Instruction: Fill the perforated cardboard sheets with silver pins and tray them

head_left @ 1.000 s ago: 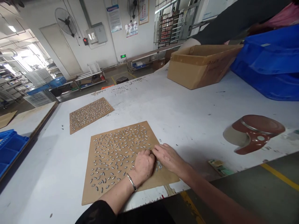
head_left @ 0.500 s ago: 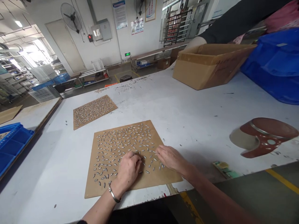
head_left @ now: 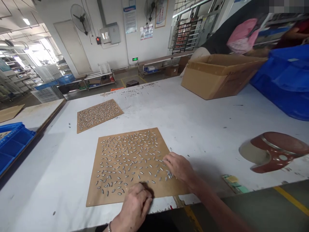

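A brown cardboard sheet (head_left: 93, 196) lies near the table's front edge. Small silvery spindle-shaped metal pieces (head_left: 125, 151) are scattered over it, thinner toward the front right. My left hand (head_left: 136, 201) is over the sheet's front edge, fingers curled closed; whatever they hold is hidden. At the sheet's right side my right hand (head_left: 178, 166) has its fingertips pinched together beside several pieces, and what is between them is too small to make out. Farther back lies a second cardboard sheet (head_left: 79, 129), densely covered with similar pieces.
On the white table (head_left: 154, 106) stand an open cardboard box (head_left: 202, 79), with a co-worker's arm behind it, and a blue bag-like bundle (head_left: 287, 83). A reddish-brown round object (head_left: 282, 151) sits at right. Blue crates (head_left: 14, 148) are at left.
My left hand has drawn back toward me, from the middle of the sheet to its front edge. My right hand stays nearly in place. The view has shifted slightly; the co-worker has moved.
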`<state>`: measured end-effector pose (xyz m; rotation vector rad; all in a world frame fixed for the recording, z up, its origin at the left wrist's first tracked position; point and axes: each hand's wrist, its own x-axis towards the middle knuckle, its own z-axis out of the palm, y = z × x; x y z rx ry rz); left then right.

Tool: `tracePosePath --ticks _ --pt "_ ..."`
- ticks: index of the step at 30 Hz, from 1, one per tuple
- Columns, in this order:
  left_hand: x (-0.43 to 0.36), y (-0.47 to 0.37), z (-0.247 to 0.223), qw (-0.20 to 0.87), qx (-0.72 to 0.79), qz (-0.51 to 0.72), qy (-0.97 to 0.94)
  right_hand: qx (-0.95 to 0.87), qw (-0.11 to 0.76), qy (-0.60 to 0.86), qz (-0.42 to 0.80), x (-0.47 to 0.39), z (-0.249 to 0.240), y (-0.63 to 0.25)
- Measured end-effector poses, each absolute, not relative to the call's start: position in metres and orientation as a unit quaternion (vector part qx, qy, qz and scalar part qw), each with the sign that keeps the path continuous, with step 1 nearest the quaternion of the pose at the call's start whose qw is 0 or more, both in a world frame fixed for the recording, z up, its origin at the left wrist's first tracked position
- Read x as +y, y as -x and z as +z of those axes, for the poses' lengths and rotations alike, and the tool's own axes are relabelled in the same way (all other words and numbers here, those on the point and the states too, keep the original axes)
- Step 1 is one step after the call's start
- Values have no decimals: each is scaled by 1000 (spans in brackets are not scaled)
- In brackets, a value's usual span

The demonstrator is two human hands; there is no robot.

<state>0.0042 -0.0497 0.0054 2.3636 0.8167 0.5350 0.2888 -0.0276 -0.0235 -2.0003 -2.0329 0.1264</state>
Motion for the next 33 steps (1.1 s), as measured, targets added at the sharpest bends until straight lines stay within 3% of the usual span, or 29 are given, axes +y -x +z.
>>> tracePosePath --ticks 7,13,21,33 --pt "-64 3 -12 293 280 225 -886 -724 91 684 19 -10 -27 -281" --pt "-68 10 -7 297 291 234 -879 -714 127 687 51 -12 -22 -273" --pt "-67 16 -12 289 282 263 -876 -743 101 657 80 0 -15 -244" --pt "-60 35 5 315 309 261 -859 -659 56 739 124 -22 26 -289"
